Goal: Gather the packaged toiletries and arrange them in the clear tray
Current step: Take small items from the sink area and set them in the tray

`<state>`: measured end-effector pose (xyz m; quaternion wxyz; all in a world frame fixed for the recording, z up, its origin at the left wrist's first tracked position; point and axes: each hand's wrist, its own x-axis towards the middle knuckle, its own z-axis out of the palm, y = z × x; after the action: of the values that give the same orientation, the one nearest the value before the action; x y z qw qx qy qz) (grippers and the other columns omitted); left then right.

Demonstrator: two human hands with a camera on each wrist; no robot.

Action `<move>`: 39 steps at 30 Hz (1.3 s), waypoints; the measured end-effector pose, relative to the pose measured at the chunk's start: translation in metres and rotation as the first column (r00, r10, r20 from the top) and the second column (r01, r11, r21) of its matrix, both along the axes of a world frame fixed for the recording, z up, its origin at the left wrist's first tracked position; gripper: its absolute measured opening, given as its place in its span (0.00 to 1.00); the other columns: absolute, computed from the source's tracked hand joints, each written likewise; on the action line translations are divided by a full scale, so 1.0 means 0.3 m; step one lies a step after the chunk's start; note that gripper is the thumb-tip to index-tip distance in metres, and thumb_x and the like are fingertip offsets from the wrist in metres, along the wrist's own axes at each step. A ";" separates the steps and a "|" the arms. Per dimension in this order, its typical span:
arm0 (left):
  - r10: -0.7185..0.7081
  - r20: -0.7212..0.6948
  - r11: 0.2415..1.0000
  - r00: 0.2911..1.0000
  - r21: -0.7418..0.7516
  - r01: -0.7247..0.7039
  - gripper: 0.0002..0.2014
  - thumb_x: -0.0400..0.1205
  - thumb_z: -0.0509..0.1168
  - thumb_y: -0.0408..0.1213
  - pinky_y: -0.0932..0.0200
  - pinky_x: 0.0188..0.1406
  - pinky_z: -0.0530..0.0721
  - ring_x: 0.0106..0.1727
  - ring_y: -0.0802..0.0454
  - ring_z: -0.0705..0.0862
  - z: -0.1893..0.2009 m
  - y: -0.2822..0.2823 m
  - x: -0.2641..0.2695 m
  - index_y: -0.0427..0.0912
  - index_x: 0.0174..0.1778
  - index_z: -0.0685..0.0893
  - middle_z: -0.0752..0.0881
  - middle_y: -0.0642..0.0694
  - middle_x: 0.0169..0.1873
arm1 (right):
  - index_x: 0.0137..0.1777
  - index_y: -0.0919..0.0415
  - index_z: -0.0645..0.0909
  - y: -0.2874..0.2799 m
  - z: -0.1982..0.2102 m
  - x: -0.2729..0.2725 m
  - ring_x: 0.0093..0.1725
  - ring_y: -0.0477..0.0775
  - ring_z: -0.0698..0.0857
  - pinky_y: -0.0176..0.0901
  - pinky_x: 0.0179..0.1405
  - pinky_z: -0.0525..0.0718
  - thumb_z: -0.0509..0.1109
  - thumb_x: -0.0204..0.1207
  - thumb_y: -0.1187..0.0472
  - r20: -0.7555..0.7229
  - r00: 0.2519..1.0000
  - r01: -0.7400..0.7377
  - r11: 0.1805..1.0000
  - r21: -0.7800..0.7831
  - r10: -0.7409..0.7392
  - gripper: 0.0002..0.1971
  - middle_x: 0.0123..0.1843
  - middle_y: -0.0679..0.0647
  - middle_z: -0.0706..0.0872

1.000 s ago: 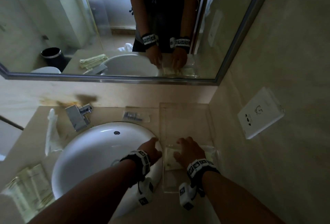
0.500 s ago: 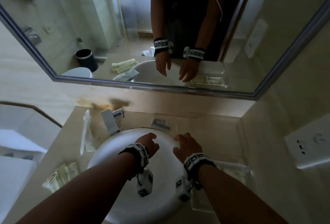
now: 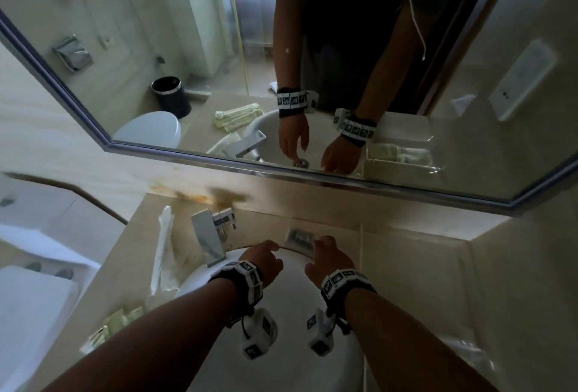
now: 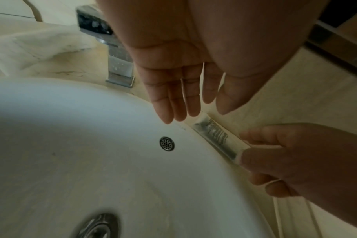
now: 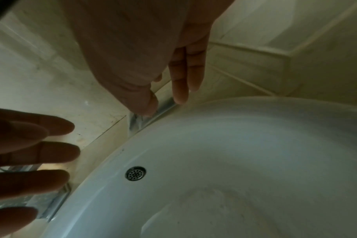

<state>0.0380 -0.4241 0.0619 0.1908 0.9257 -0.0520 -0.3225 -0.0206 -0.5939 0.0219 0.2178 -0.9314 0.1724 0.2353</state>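
Note:
A clear packet with a dark comb-like item point(image 3: 299, 236) lies on the counter behind the sink rim. My right hand point(image 3: 322, 244) reaches over the basin and pinches the packet's near end point(image 4: 214, 136) between thumb and fingers. My left hand point(image 3: 269, 247) hovers beside it over the basin, its fingers point(image 4: 179, 103) straight and holding nothing. The clear tray point(image 3: 453, 340) sits at the lower right of the counter with pale packets in it. A long white packet point(image 3: 162, 254) and several green packets point(image 3: 115, 326) lie left of the sink.
The white basin point(image 3: 281, 344) fills the middle of the counter, with a chrome faucet point(image 3: 209, 235) at its back left. A mirror point(image 3: 219, 63) runs along the back wall. The side wall stands close on the right, behind the tray.
Both hands left the tray and moved back and left across the basin. The right hand now pinches the clear packet behind the sink. The view has swung left.

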 end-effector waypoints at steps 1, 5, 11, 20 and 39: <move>0.011 -0.003 1.000 1.000 0.001 -0.011 0.23 0.77 0.67 0.46 0.60 0.53 0.85 0.52 0.51 0.87 -0.011 -0.001 0.014 0.53 0.69 0.77 0.89 0.51 0.54 | 0.81 0.51 0.62 0.004 -0.013 0.017 0.66 0.61 0.81 0.50 0.63 0.81 0.65 0.76 0.47 -0.015 1.000 -0.003 1.000 0.002 0.003 0.33 0.85 0.51 0.52; 0.057 -0.054 0.998 0.997 -0.023 -0.059 0.19 0.78 0.66 0.43 0.58 0.53 0.88 0.51 0.51 0.88 -0.058 -0.003 0.029 0.53 0.67 0.78 0.90 0.49 0.52 | 0.85 0.46 0.53 -0.001 -0.062 0.070 0.71 0.62 0.78 0.50 0.66 0.79 0.63 0.78 0.49 -0.064 0.998 -0.028 1.000 0.009 0.028 0.36 0.87 0.51 0.43; 0.027 -0.039 0.999 0.999 -0.029 -0.028 0.19 0.82 0.63 0.42 0.60 0.48 0.86 0.51 0.50 0.88 -0.083 0.004 0.034 0.50 0.70 0.77 0.88 0.49 0.54 | 0.87 0.48 0.47 -0.027 -0.116 0.119 0.75 0.66 0.73 0.57 0.71 0.77 0.54 0.84 0.50 -0.141 0.989 0.047 0.999 0.015 -0.044 0.33 0.87 0.59 0.47; -0.035 0.011 0.998 0.999 -0.046 0.036 0.21 0.82 0.63 0.47 0.60 0.61 0.80 0.60 0.52 0.83 -0.077 -0.006 0.011 0.51 0.72 0.76 0.84 0.51 0.63 | 0.68 0.56 0.73 -0.047 -0.120 0.111 0.61 0.64 0.82 0.54 0.59 0.83 0.57 0.84 0.54 -0.115 0.993 -0.021 0.998 -0.066 0.013 0.16 0.81 0.61 0.61; 0.014 -0.122 0.957 0.992 -0.286 -0.048 0.14 0.83 0.63 0.38 0.53 0.34 0.89 0.30 0.46 0.85 0.182 -0.053 -0.139 0.31 0.42 0.90 0.92 0.36 0.36 | 0.62 0.45 0.76 -0.037 0.224 -0.200 0.55 0.55 0.84 0.48 0.54 0.82 0.63 0.79 0.46 0.359 0.932 0.030 0.997 0.077 -0.056 0.13 0.71 0.46 0.67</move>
<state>-0.0037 -0.4399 0.1165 0.3315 0.8679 -0.0725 -0.3627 -0.0807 -0.6050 0.0892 0.2832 -0.9466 0.1416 0.0614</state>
